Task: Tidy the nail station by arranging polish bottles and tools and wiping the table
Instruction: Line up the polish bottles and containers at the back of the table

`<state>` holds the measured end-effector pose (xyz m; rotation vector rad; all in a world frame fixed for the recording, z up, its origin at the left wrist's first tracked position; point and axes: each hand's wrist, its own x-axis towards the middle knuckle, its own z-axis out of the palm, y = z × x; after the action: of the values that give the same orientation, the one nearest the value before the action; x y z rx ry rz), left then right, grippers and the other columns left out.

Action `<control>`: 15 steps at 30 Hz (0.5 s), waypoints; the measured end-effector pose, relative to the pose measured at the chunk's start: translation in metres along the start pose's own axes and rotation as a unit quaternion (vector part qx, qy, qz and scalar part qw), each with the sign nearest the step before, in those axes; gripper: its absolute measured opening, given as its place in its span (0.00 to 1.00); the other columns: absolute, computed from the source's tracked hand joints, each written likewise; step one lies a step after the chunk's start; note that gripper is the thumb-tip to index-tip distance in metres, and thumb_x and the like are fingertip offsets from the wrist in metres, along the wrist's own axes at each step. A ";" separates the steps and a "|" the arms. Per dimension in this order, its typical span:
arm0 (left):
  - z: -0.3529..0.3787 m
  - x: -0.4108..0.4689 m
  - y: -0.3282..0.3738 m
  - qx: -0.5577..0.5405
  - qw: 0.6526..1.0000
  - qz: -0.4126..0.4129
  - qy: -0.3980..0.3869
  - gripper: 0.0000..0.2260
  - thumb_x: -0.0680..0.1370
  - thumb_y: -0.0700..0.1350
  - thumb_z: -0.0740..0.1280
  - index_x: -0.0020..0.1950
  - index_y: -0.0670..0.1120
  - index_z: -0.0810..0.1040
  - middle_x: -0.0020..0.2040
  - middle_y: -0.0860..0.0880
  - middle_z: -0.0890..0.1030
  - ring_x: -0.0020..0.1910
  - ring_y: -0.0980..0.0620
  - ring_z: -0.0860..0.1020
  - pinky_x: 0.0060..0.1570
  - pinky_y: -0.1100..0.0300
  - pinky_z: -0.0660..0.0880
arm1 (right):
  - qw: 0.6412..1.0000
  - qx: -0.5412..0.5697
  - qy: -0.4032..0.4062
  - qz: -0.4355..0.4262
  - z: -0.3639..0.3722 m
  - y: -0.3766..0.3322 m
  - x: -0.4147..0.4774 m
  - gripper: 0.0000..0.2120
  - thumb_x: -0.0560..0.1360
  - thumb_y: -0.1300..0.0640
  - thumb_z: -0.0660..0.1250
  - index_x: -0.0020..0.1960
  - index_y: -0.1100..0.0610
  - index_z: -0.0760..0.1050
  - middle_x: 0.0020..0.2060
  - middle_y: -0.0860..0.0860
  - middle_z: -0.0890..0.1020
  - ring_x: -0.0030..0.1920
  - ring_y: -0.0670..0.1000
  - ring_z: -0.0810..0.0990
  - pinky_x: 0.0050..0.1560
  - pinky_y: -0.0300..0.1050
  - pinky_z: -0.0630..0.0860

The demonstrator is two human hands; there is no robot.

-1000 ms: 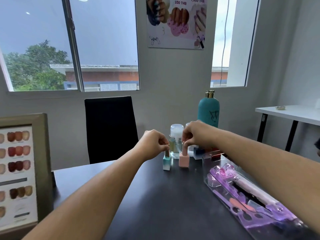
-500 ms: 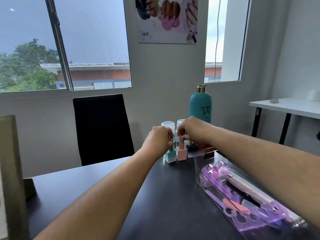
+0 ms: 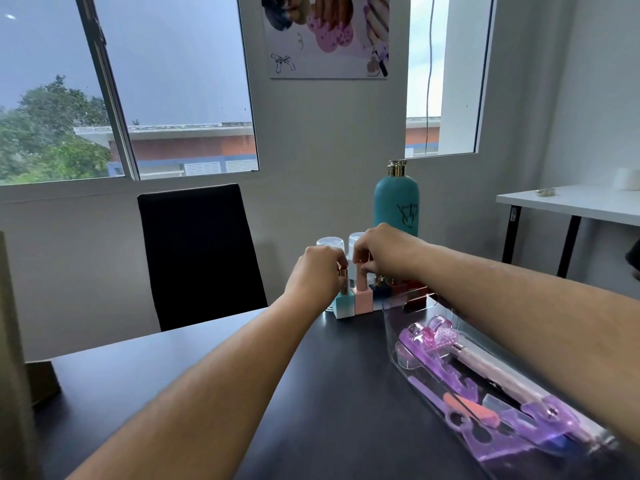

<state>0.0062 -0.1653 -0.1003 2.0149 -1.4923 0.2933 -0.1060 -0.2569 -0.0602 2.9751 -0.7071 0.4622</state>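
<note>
A row of small polish bottles stands at the far edge of the dark table [image 3: 214, 393]. My left hand [image 3: 317, 273] pinches the gold cap of the teal polish bottle [image 3: 344, 304]. My right hand [image 3: 384, 249] pinches the cap of the pink polish bottle [image 3: 363, 301] right beside it; the two bottles touch. To their right a dark blue bottle [image 3: 380, 294] and red bottles [image 3: 401, 289] continue the row, partly hidden by my right hand. A clear tray [image 3: 393, 327] at the right holds purple nail tools [image 3: 460, 382].
Behind the row stand two clear-capped jars [image 3: 329, 244] and a tall teal bottle [image 3: 396, 206]. A black chair [image 3: 199, 254] faces the table's far side. A framed colour chart edge [image 3: 14, 358] stands at the left. A white side table [image 3: 571, 202] is at the right.
Both hands moved the teal and pink bottles back and to the right, closing them up against the row. My view shifted right, so the colour chart is almost out of frame.
</note>
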 end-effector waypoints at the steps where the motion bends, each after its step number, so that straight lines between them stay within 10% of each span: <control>1: 0.001 0.000 0.000 0.002 1.000 0.002 0.001 0.09 0.70 0.38 0.67 0.49 0.47 0.82 0.47 0.46 0.81 0.45 0.47 0.79 0.45 0.58 0.75 | 1.000 -0.012 0.002 -0.002 0.000 0.000 0.000 0.08 0.74 0.58 0.69 0.53 0.55 0.80 0.50 0.50 0.82 0.50 0.50 0.79 0.53 0.44 0.74; 15: 0.003 0.002 -0.003 -0.020 1.000 -0.001 0.012 0.09 0.68 0.37 0.70 0.46 0.45 0.81 0.43 0.48 0.77 0.42 0.47 0.77 0.43 0.58 0.74 | 0.999 -0.031 0.020 -0.013 -0.005 0.000 -0.004 0.09 0.74 0.55 0.68 0.54 0.53 0.78 0.50 0.48 0.82 0.52 0.49 0.78 0.60 0.50 0.70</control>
<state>0.0094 -0.1679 -0.1034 1.9740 -1.4688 0.2834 -0.1108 -0.2547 -0.0570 2.9050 -0.6667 0.4889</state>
